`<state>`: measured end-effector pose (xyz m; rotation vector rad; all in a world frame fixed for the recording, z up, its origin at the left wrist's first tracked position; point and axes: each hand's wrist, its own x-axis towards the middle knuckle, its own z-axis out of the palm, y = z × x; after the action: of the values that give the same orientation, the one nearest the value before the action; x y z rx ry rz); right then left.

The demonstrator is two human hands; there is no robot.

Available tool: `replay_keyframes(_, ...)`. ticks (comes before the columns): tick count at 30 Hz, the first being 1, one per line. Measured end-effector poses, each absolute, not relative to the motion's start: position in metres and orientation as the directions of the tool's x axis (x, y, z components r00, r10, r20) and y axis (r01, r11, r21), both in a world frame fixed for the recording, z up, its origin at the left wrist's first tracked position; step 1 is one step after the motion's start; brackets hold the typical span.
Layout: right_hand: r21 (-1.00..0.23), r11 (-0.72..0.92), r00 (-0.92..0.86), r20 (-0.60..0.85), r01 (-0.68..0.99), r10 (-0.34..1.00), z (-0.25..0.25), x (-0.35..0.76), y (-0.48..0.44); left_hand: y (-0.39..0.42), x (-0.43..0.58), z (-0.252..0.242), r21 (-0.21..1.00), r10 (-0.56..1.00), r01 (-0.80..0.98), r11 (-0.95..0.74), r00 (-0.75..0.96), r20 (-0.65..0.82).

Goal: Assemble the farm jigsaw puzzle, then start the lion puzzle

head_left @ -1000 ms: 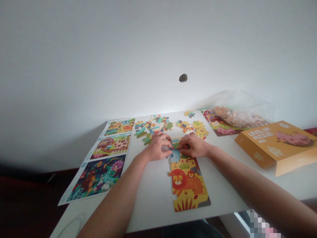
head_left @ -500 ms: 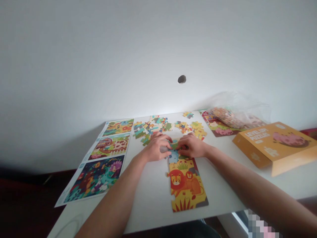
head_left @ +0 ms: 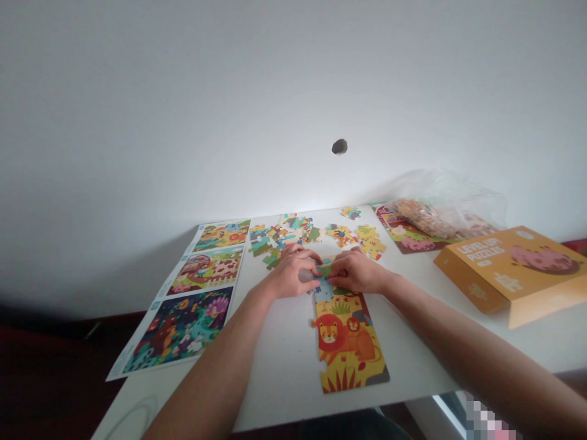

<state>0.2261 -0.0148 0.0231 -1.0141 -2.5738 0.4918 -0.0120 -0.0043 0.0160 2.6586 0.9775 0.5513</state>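
Note:
A joined puzzle section with two lions (head_left: 348,342) lies on the white table (head_left: 275,379), its far end reaching under both hands. My left hand (head_left: 296,273) has its fingers bent around the left edge of the blue and green pieces at that far end. From the other side, my right hand (head_left: 355,271) presses its fingertips on the same pieces, close to the left fingertips. The hands partly cover these pieces. Loose puzzle pieces (head_left: 371,239) lie just beyond the hands.
On the left lies a sheet with three printed pictures (head_left: 178,327). An orange puzzle box (head_left: 527,263) stands at the right. Behind it, a clear plastic bag of pieces (head_left: 422,217) rests on a farm picture (head_left: 415,244). The wall (head_left: 229,122) borders the table's far side.
The whole view has shifted slightly, with things appearing a little further right. Both hands keep nearly the same place on the puzzle pieces.

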Motion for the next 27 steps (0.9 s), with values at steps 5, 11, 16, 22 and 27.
replay_keyframes(5, -0.461, 0.655, -0.677, 0.145, 0.599, 0.721, 0.024, 0.226, -0.015, -0.005, -0.012, 0.017, 0.368, 0.669, 0.57, -0.735, 0.696, 0.258)
replay_keyframes(11, -0.436, 0.662, -0.675, 0.153, 0.609, 0.722, 0.022, 0.225, -0.014, -0.005, -0.011, 0.017, 0.366, 0.675, 0.578, -0.729, 0.695, 0.247)
replay_keyframes(16, -0.434, 0.649, -0.648, 0.176, 0.624, 0.741, 0.02, 0.224, -0.018, -0.005, -0.012, 0.015, 0.356, 0.669, 0.575, -0.737, 0.698, 0.256)
replay_keyframes(22, -0.469, 0.525, -0.529, 0.138, 0.71, 0.838, 0.018, 0.217, -0.021, -0.005, -0.011, 0.015, 0.358, 0.669, 0.574, -0.736, 0.696, 0.261)
replay_keyframes(27, -0.45, 0.499, -0.5, 0.126, 0.741, 0.857, 0.019, 0.213, -0.022, -0.005, -0.011, 0.016, 0.359, 0.671, 0.577, -0.734, 0.697, 0.252)
